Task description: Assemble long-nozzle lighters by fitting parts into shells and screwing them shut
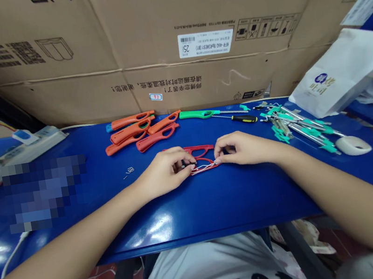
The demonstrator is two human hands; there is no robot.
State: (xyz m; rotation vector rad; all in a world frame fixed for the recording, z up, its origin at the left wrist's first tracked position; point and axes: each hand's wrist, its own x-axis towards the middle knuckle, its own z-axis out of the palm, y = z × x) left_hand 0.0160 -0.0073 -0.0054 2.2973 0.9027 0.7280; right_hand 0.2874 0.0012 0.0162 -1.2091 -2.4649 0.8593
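A red plastic handle shell (199, 150) lies on the blue table (217, 200) in front of me, with thin white wires (202, 168) along its near edge. My left hand (165, 171) pinches a small dark part at the shell's left end. My right hand (241, 149) grips the shell's right end with curled fingers. Both hands rest on the table top.
Several orange-red handle shells (141, 131) lie behind the hands. A green handle (200, 113), a screwdriver (244, 119), a heap of metal rods with teal parts (298, 129), a white oval object (353, 145) and a white bag (342, 72) sit to the right. Cardboard boxes (156, 40) stand behind the table. A power strip (27, 141) lies at the left.
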